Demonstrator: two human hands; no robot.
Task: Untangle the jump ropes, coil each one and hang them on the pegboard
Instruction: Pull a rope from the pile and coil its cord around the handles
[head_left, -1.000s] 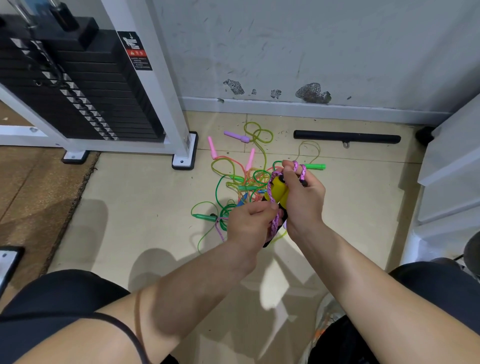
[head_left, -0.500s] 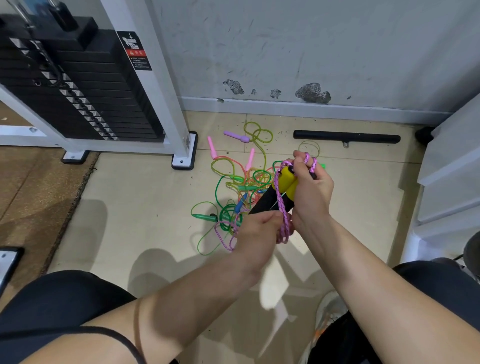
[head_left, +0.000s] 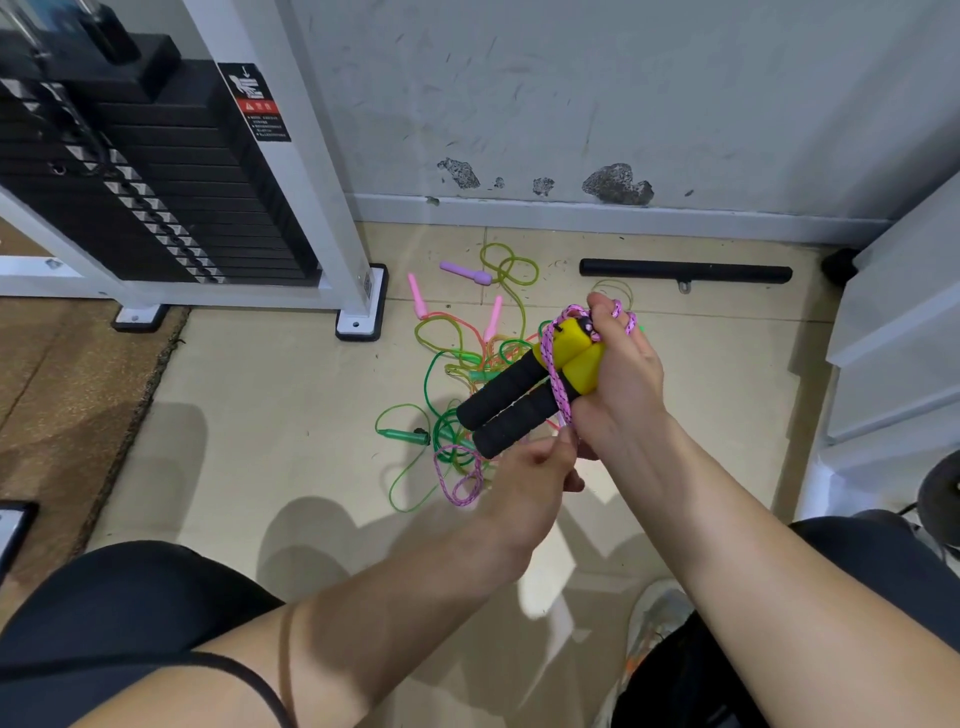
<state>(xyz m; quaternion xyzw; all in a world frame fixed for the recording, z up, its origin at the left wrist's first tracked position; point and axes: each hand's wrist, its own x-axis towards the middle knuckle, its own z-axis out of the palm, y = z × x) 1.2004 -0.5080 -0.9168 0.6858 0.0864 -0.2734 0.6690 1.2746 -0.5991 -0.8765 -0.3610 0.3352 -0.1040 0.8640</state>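
Note:
My right hand (head_left: 621, 384) grips the yellow ends of two black-and-yellow jump rope handles (head_left: 524, 395), held together and pointing down-left. A pink braided rope (head_left: 556, 374) loops around the handles and over my right fingers. My left hand (head_left: 535, 467) pinches that pink rope just below the handles; its loose end (head_left: 462, 483) trails to the floor. Behind, a tangle of green, orange and yellow ropes (head_left: 457, 374) lies on the tiles with pink handles (head_left: 418, 296), a purple handle (head_left: 465, 273) and a green handle (head_left: 402, 435).
A weight-stack machine (head_left: 156, 176) with a white frame foot (head_left: 361, 312) stands at the back left. A black bar (head_left: 685, 271) lies along the wall. White shelving (head_left: 893, 338) is on the right, a brown mat (head_left: 62, 389) on the left. No pegboard in view.
The handles have swung out from between my hands and now point down-left, fully visible. My right hand rose slightly with the rope loop; my left hand dropped lower, pulling the pink rope around the handles.

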